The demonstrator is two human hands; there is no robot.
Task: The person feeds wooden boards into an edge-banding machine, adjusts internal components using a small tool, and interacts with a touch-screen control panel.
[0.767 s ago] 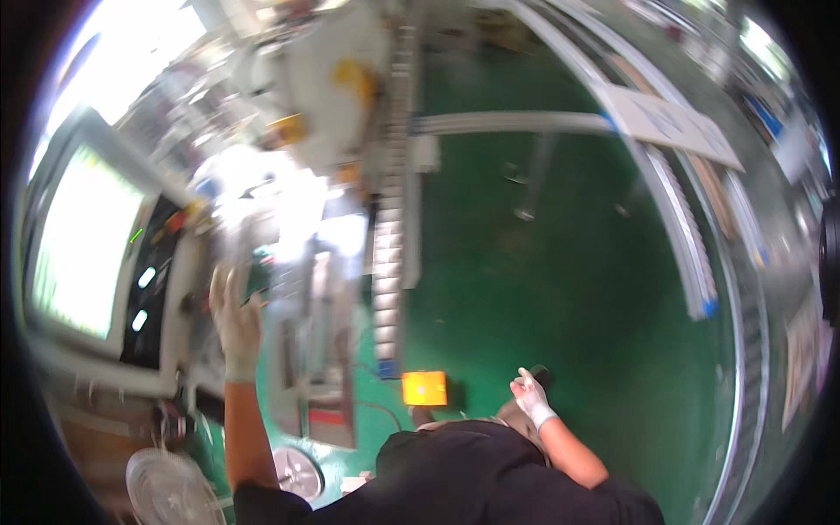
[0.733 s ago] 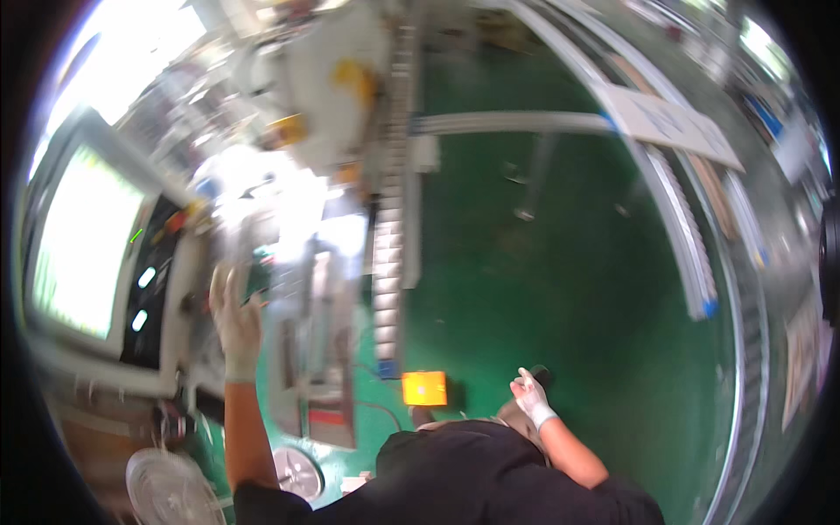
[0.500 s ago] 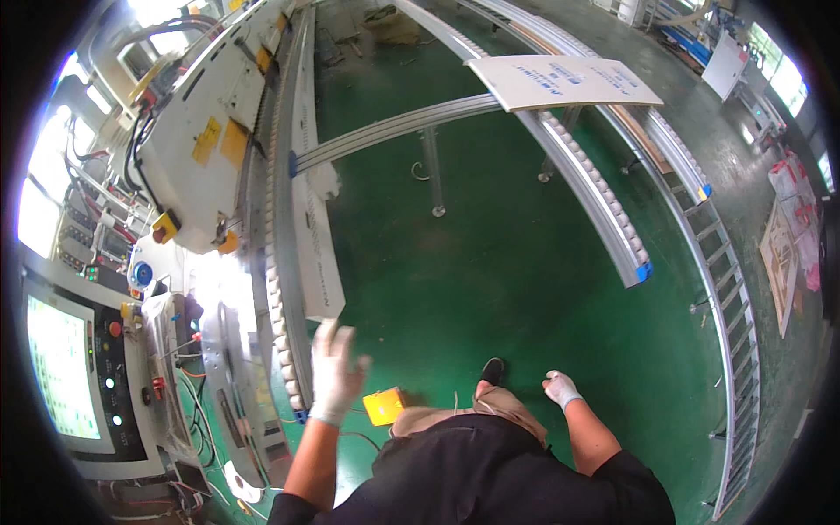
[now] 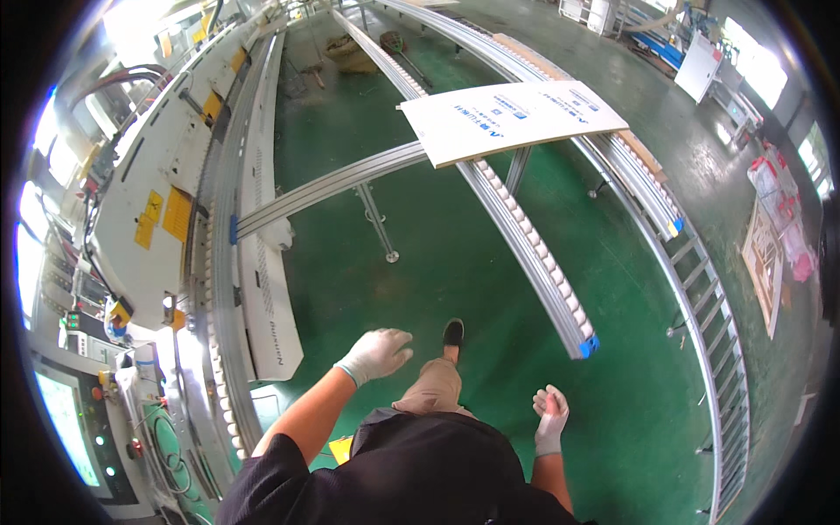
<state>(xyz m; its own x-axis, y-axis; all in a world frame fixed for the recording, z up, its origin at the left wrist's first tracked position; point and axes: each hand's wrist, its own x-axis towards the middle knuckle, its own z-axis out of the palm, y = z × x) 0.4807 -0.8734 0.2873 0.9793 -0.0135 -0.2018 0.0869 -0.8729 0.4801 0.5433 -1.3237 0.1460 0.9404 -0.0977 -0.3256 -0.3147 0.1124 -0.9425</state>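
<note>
My left hand [image 4: 376,356], in a white glove, hangs in the air in front of my body. Its fingers reach forward with the thumb apart, and nothing is in them. Low on the right, my right hand [image 4: 550,418], also gloved, has its fingers curled in loosely with nothing visible in them. Neither hand touches anything. Ahead lies a pale rectangular board [image 4: 516,118] with blue print, resting flat across the roller rails. The nearer roller rail [image 4: 534,258] ends at a blue cap, ahead of my right hand.
A long white machine [image 4: 131,210] with a roller edge runs along the left, and a control screen [image 4: 66,420] stands near it. A crossbar [image 4: 328,188] joins the rails. At right is a ladder-like roller frame [image 4: 713,328]. A yellow box [image 4: 341,450] sits by my left side.
I have moved forward and turned a little, so the board and rails appear nearer and further left. My left hand has swung away from the machine edge toward the middle; my right hand has come forward.
</note>
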